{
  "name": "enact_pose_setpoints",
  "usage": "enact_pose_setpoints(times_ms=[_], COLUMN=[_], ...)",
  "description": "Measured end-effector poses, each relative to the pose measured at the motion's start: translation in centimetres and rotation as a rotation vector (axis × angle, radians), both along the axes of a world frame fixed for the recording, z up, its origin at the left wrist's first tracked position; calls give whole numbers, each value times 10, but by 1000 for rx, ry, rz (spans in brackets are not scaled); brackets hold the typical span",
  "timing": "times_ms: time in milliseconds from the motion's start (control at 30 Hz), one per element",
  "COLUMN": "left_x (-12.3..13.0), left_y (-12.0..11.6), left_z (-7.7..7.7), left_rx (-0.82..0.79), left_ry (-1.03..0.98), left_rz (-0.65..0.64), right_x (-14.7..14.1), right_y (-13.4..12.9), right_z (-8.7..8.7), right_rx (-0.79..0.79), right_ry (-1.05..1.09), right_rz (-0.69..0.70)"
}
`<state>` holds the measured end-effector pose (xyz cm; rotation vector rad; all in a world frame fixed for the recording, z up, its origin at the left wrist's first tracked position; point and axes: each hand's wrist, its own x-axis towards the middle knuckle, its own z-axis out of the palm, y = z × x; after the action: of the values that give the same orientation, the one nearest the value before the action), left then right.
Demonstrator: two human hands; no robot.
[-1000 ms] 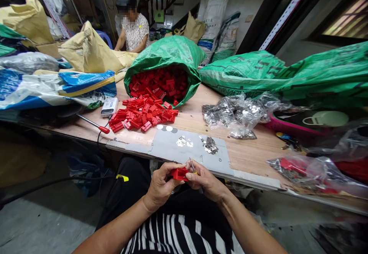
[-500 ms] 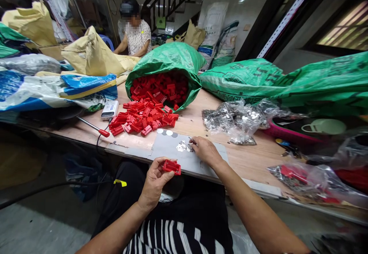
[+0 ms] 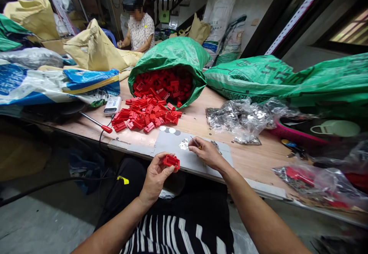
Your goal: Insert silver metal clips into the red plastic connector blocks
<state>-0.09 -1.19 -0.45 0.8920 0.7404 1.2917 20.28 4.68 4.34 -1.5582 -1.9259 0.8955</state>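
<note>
A red housing (image 3: 171,162) is held in the left hand (image 3: 155,179), pinched at its left end between thumb and fingers, with its open side and the rest of its length left exposed, just in front of the surface (image 3: 218,97). A thin tool (image 3: 196,142) is gripped in the right hand (image 3: 204,151), the fingers nearly closed around it; whether a small piece is also held cannot be told. The right hand is placed over the grey mat (image 3: 169,146), between a pile of shiny metal pieces (image 3: 184,143) and a darker pile (image 3: 215,146) that is partly hidden by it.

Beyond the mat, a green sack (image 3: 172,51) is laid on its side with its mouth open, and it is filled with red housings like the held one. More of them are heaped as a red pile (image 3: 146,114) at the mouth. To the right, clear bags (image 3: 241,118) are filled with small metal pieces. In another clear bag (image 3: 319,183), nearer the edge, metal pieces and something red are contained. A pale green cup (image 3: 336,128) is seen in a pink basket (image 3: 283,130).
</note>
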Motion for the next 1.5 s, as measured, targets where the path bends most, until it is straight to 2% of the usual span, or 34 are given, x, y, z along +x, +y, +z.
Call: enact_pose_setpoints(times_ms=[100,233,533,667,800,967,1300,1500], left_x=[-1,-3,-1,0,1,4,4,7], left_y=[0,-2,-9,-9,-7,-6,-5,-8], left_z=[1,3,12,11,7,11,14,8], left_rx=[13,42,244,140,-15,-134,-149,-77], left_ry=[51,150,286,243,82,-117,-147,9], left_rz=[6,-17,-51,-84,-95,-147,-148,-156], right_x=[-12,-25,-30,-31,-29,-29,-29,-30], right_y=[-20,-38,-47,-51,-54,-57,-60,-60], right_z=[1,-1,-13,-10,-5,-4,-4,-16], right_rx=[-195,-305,-353,-381,-400,-407,-400,-398], right_ry=[363,517,582,608,622,664,665,666], right_rz=[97,91,31,-11,-31,3,24,27])
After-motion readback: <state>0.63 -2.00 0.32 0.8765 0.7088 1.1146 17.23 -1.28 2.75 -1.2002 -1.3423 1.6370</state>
